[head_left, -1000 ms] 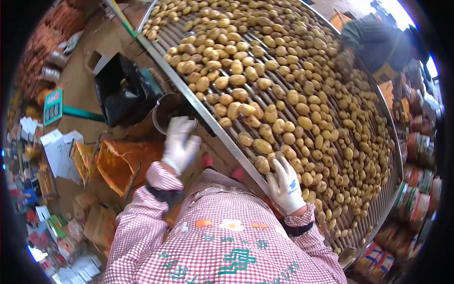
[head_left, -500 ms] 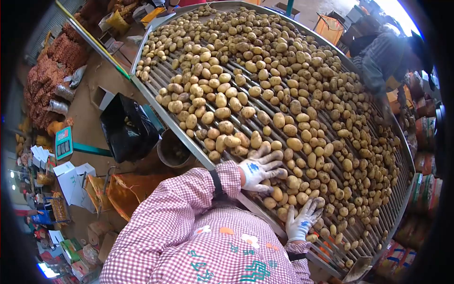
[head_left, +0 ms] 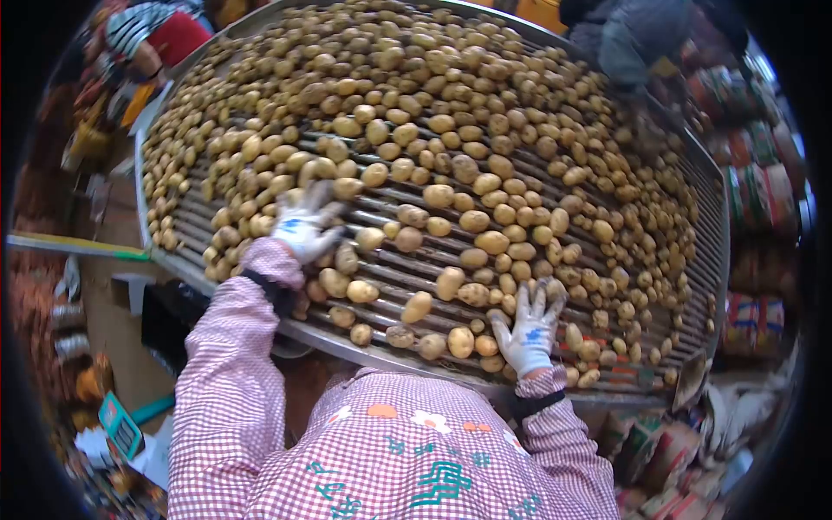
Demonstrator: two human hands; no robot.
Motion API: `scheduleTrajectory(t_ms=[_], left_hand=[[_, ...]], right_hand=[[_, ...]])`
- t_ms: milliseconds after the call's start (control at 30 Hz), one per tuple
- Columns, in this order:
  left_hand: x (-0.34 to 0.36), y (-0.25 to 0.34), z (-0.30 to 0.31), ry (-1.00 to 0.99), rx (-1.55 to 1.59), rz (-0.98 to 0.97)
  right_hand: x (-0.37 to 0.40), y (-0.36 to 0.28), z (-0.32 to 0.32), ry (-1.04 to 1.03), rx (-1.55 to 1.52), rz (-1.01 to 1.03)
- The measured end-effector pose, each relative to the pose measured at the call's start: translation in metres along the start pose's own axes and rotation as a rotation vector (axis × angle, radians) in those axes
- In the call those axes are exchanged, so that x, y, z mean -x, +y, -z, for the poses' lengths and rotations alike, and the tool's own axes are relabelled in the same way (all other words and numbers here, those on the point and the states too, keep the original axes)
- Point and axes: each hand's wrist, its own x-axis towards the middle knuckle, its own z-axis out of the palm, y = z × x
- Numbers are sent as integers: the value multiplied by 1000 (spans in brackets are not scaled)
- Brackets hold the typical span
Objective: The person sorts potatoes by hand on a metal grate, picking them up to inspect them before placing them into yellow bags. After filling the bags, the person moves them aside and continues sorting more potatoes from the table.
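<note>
Many potatoes (head_left: 491,242) lie across a large slatted metal table (head_left: 607,398) in front of me. My left hand (head_left: 303,225), in a white glove with a blue print, reaches over the left part of the slats. Its fingers are spread against several potatoes, partly smeared by motion. My right hand (head_left: 528,332), gloved the same way, rests near the front rim with fingers apart, touching potatoes at its fingertips. Neither hand is wrapped round a potato. Between the hands, scattered potatoes leave stretches of the dark slats showing.
A person in dark clothing (head_left: 628,39) leans over the far right edge. Someone in a striped top (head_left: 143,26) is at the far left. A green scale display (head_left: 120,425) and a black bin (head_left: 169,316) stand left of the table; filled sacks (head_left: 758,191) are stacked right.
The view has turned left. My left hand has moved away from my right hand, toward the table's left side. Potatoes between the hands are more spread out, baring more slats.
</note>
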Motion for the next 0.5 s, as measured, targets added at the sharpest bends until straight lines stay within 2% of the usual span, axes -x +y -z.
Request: scheduleTrajectory(t_ms=[33,167,200,233,300,333,367,400,433,500], left_hand=[[-2,-28,-9,41,11,1],[-7,-89,40,-57,-131,214],[-17,-124,35,-17,-156,303],[-28,-185,-2,31,-225,297],[-40,-226,-13,10,-135,522],[-48,-219,-15,12,-142,472],[-53,-209,-17,132,-61,375],[-58,-200,-18,250,26,286],[-55,-164,-15,350,239,136],[-36,-79,8,353,237,-23]], right_hand=[[-2,-3,-1,16,-9,-17],[-8,-11,-17,117,-26,-62],[-9,-15,-21,146,-53,-94],[-11,-22,-23,174,-79,-126],[-22,-48,-23,97,-298,-144],[-20,-75,-10,65,-317,-129],[-21,-101,3,32,-336,-106],[-24,-118,-6,69,-419,68],[-24,-130,-14,109,-497,252],[-20,-144,-5,-167,-538,518]])
